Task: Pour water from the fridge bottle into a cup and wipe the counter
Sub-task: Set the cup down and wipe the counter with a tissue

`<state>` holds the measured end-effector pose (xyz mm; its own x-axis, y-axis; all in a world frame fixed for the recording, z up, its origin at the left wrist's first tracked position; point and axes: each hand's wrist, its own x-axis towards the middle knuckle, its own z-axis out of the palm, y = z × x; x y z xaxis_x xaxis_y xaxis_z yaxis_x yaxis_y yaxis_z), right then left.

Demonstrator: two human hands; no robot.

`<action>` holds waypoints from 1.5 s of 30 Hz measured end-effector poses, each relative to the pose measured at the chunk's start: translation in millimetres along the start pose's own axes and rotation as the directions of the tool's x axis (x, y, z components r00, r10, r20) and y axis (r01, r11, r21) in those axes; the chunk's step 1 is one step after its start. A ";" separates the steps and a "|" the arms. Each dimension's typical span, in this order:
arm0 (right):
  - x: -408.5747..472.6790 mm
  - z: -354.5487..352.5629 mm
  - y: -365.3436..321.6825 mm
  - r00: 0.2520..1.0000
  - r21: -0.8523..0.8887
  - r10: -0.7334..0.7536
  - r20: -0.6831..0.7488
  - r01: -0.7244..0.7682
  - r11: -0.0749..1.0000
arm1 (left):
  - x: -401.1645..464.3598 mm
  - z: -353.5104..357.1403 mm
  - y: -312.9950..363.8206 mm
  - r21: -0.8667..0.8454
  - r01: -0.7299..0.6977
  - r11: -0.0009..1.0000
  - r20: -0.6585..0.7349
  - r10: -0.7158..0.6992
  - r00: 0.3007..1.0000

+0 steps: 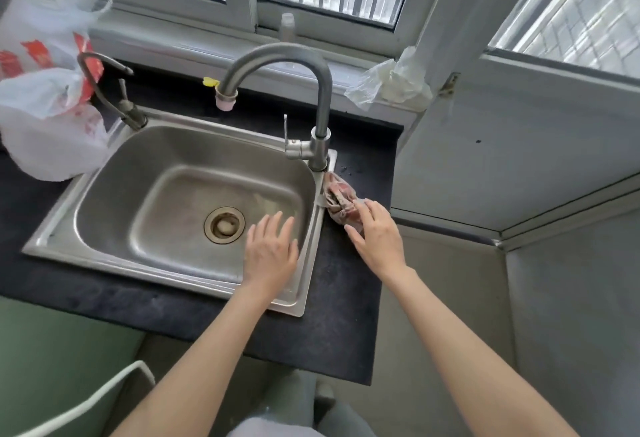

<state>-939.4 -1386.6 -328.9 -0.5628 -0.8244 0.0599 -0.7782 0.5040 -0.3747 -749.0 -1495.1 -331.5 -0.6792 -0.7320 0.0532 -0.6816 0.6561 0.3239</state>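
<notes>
A crumpled pinkish rag (337,199) lies on the dark counter (349,281), against the right rim of the steel sink (104,173). My right hand (375,234) is on the rag's near end, fingers spread and touching it, thumb out to the left. Whether the fingers grip the cloth I cannot tell. My left hand (272,251) hovers over the sink's right side with straight, spread fingers and holds nothing. A clear plastic bottle (287,26) stands on the window sill behind the tap. No cup is in view.
A tall curved tap (320,104) rises at the sink's back right corner, a smaller tap (121,101) at the back left. White plastic bags (45,90) sit on the counter at left. Another crumpled bag (388,85) lies on the sill. A grey wall stands close on the right.
</notes>
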 end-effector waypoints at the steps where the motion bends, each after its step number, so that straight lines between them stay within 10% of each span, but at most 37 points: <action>1: 6.8 4.2 -0.2 1.000 0.000 0.011 0.018 -0.011 1.000 | 4.4 3.2 -3.1 -0.006 0.005 1.000 0.010 -0.005 1.000; 16: 44.2 30.0 2.1 0.983 -0.108 -0.174 -0.065 0.166 0.980 | 29.0 7.6 -8.9 -0.078 0.069 0.995 0.056 -0.064 0.996; 29: 34.0 -31.3 8.8 0.905 0.149 -0.386 -0.179 0.413 0.898 | -35.5 -28.1 30.9 0.008 0.340 0.940 -0.071 -0.339 0.938; 45: -70.8 -63.8 -84.2 0.493 0.463 -0.861 -0.124 0.797 0.389 | -253.2 -51.7 103.2 -0.052 0.852 0.520 -0.419 -0.786 0.454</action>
<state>-851.9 -1354.2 -242.5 0.3582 -0.8083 0.4673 -0.6221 -0.5798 -0.5261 -633.2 -1251.6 -262.7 0.3413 -0.9253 0.1654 -0.9196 -0.2922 0.2627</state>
